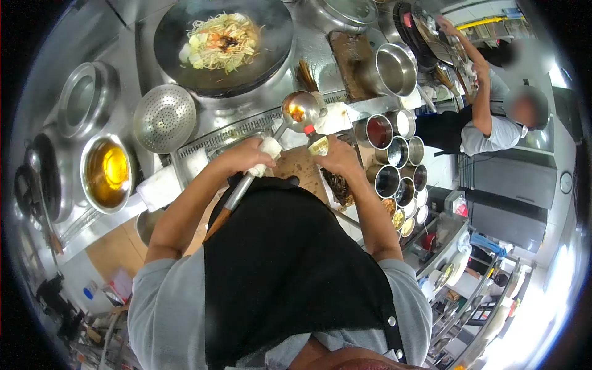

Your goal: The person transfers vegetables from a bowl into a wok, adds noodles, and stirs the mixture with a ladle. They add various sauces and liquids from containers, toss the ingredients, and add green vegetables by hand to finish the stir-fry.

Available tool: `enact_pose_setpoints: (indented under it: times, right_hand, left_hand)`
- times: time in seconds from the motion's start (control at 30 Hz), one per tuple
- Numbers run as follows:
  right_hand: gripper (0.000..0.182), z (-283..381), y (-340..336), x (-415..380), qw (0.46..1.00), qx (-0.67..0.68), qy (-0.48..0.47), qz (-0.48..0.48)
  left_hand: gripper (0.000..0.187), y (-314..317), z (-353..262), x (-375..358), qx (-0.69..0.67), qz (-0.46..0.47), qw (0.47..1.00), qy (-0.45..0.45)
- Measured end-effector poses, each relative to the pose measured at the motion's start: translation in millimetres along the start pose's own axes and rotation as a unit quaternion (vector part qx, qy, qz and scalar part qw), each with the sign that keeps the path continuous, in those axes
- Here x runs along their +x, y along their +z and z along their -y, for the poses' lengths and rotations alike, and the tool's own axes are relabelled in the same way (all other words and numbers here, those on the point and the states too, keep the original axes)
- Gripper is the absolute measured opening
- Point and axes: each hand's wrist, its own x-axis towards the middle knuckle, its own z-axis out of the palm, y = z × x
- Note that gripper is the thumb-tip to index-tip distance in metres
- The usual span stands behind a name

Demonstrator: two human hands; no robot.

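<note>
My left hand (246, 155) is closed round the handle of a metal ladle (310, 103), with a white cloth (269, 148) wrapped about the grip. Some amber-brown liquid lies in the ladle's bowl. In my right hand (341, 157) is a small bottle (319, 145) with a red top and a pale yellow label. Its top points at the near rim of the bowl. Beyond the ladle, a large dark wok (169, 52) holds noodles (223, 42) with shredded vegetables and a dark patch of sauce in the middle.
A perforated strainer (164, 118) and a bowl of yellow oil (106, 172) stand to the left. On the right are an empty steel pot (396, 69) and several sauce tins (386, 180). A co-worker (490, 117) stands farther right, arm stretched over another stove.
</note>
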Motion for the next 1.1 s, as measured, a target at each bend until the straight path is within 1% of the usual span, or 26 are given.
enact_pose_setpoints:
  times: [0.03, 0.13, 0.2, 0.23, 0.27, 0.33, 0.37, 0.4, 0.43, 0.53, 0.6, 0.63, 0.67, 0.77, 0.8, 0.93, 0.97, 1.03, 1.1]
  right_hand:
    - [0.070, -3.1, 1.4, -1.9, 1.000, 0.008, 0.008, 0.000]
    - [0.066, -24.3, 11.6, -10.1, 0.998, 0.043, -0.013, -0.036]
    - [0.064, -38.6, 12.1, -19.9, 0.997, 0.060, -0.019, -0.041]
    - [0.063, -46.0, 11.1, -24.1, 0.996, 0.068, -0.023, -0.044]
    - [0.063, -53.1, 11.0, -27.4, 0.997, 0.061, -0.012, -0.043]
    - [0.062, -67.4, 11.3, -33.2, 0.998, 0.047, 0.009, -0.039]
    - [0.065, -76.3, 11.0, -35.9, 0.998, 0.049, 0.010, -0.038]
    - [0.069, -85.3, 10.8, -38.0, 0.998, 0.051, 0.011, -0.036]
    - [0.072, -93.9, 11.0, -40.0, 0.998, 0.053, 0.011, -0.034]
    - [0.081, -127.7, 15.7, -48.3, 0.988, 0.093, -0.025, -0.118]
    - [0.085, -153.2, 19.7, -49.3, 0.973, 0.124, -0.033, -0.193]
    - [0.088, -164.8, 19.1, -50.0, 0.963, 0.138, -0.037, -0.229]
    - [0.087, -177.4, 16.0, -51.7, 0.969, 0.143, -0.023, -0.200]
    - [0.090, -200.2, 6.8, -51.0, 0.984, 0.087, -0.041, -0.148]
    - [0.091, -203.2, 3.7, -51.0, 0.983, 0.102, -0.052, -0.144]
    - [0.087, -209.7, 3.7, -40.8, 0.993, 0.113, -0.044, 0.007]
    - [0.086, -209.6, 3.7, -40.0, 0.993, 0.111, -0.041, 0.031]
    - [0.083, -203.8, 1.1, -37.6, 0.991, 0.105, -0.036, 0.077]
    - [0.081, -199.8, -4.1, -38.7, 0.992, 0.084, -0.040, 0.086]
  left_hand:
    - [0.056, 1.5, -4.1, 0.3, -0.004, 0.006, 1.000, -0.002]
    - [0.051, 13.0, 10.3, 17.2, -0.081, 0.033, 0.996, 0.021]
    - [0.049, 17.1, 10.0, 23.7, -0.064, 0.058, 0.996, 0.021]
    - [0.048, 22.1, -6.3, 20.8, -0.057, 0.070, 0.996, 0.021]
    - [0.046, 30.7, -22.8, 13.3, -0.078, 0.046, 0.995, -0.035]
    - [0.047, 40.9, -14.3, 24.7, -0.041, 0.038, 0.998, -0.016]
    - [0.047, 46.8, -10.0, 30.3, -0.023, 0.034, 0.999, -0.007]
    - [0.049, 54.6, -14.5, 32.0, -0.040, 0.046, 0.998, 0.009]
    - [0.050, 61.5, -19.2, 32.9, -0.045, 0.045, 0.998, 0.005]
    - [0.051, 79.7, -26.3, 38.0, -0.074, 0.043, 0.996, -0.007]
    - [0.052, 92.3, -24.2, 45.2, -0.114, 0.049, 0.992, -0.013]
    - [0.053, 101.2, -26.5, 47.4, -0.117, 0.037, 0.992, -0.014]
    - [0.054, 108.8, -28.8, 46.7, -0.121, 0.025, 0.992, -0.014]
    - [0.055, 126.3, -49.3, 46.5, -0.106, 0.008, 0.994, -0.023]
    - [0.056, 131.5, -53.4, 47.1, -0.097, 0.006, 0.995, -0.025]
    - [0.051, 144.1, -46.1, 60.5, -0.069, 0.007, 0.997, -0.014]
    - [0.049, 145.2, -37.4, 65.6, -0.058, 0.011, 0.998, -0.012]
    - [0.045, 150.0, -39.3, 63.2, -0.049, 0.007, 0.999, -0.006]
    - [0.041, 158.0, -40.2, 61.0, -0.049, -0.003, 0.999, -0.002]
